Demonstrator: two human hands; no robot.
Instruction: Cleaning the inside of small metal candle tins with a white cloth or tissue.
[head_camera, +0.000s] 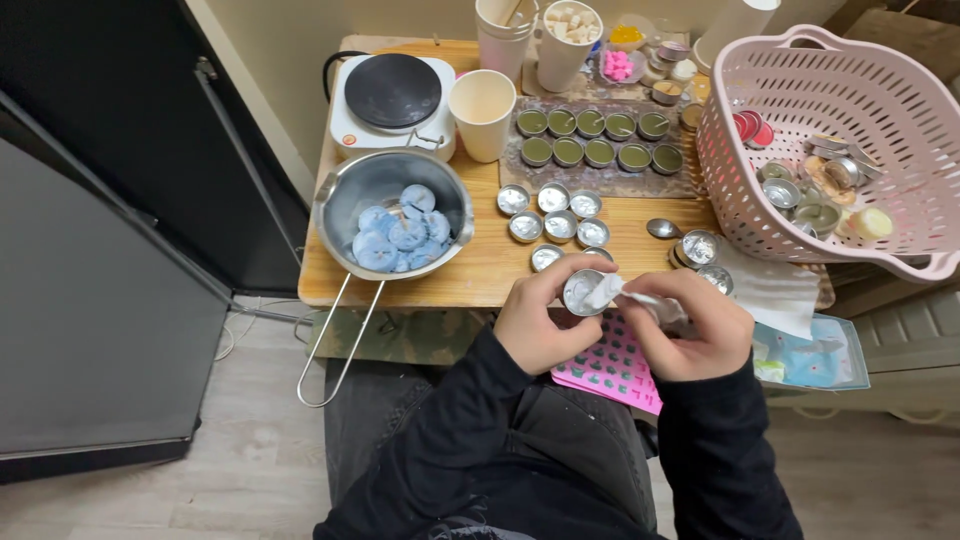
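Note:
My left hand (540, 320) holds a small round metal tin (582, 292) at the near edge of the wooden table (480, 270). My right hand (690, 335) presses a crumpled white tissue (612, 290) into the tin. Just beyond my hands, several empty silver tins (556, 212) stand in a loose cluster. A pink silicone mould (612, 368) with small green-filled cavities lies on my lap under my hands.
A steel pan (392, 215) with blue wax pieces sits at left, an electric hotplate (393, 98) behind it. Green-filled tins (598, 138) rest on a tray, paper cups (482, 112) near it. A pink basket (840, 140) of tins stands right; spoon (662, 229) and napkin (770, 290) nearby.

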